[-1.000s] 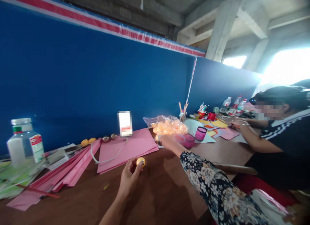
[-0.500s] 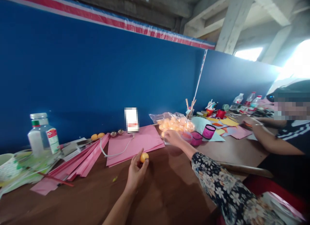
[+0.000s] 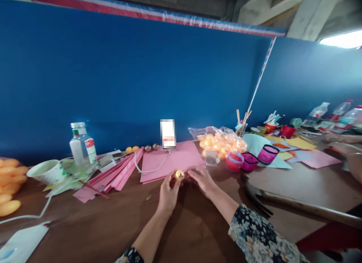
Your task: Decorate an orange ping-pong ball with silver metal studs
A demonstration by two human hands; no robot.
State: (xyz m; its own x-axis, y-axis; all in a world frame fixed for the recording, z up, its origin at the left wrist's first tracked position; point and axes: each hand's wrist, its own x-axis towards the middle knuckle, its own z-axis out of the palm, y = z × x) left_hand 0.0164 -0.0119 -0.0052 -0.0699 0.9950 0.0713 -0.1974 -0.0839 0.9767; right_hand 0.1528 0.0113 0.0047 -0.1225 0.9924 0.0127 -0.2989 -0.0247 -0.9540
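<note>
My left hand (image 3: 169, 195) pinches an orange ping-pong ball (image 3: 179, 174) between thumb and fingers, above the brown table. A small dark, shiny spot shows on the ball beside my left thumb. My right hand (image 3: 202, 180) is at the ball's right side, its fingers bent together; anything between their tips is too small to make out. Just behind both hands lies a stack of pink paper (image 3: 181, 157). Past my right hand, a small open box (image 3: 211, 158) stands in front of a clear bag of orange balls (image 3: 222, 142).
A phone-like device (image 3: 167, 133) with a white cable stands on the pink paper. Folded pink strips (image 3: 121, 176), a bottle (image 3: 77, 144) and a paper cup (image 3: 46, 170) are at left. Pink and red fabric rings (image 3: 250, 161) and a hammer-like tool (image 3: 305, 206) lie right. A co-worker's arm (image 3: 343, 138) shows far right.
My right hand has come back from beside the bag of balls to the ball in my left hand. The view has turned right to left, bringing more orange balls in at the left edge.
</note>
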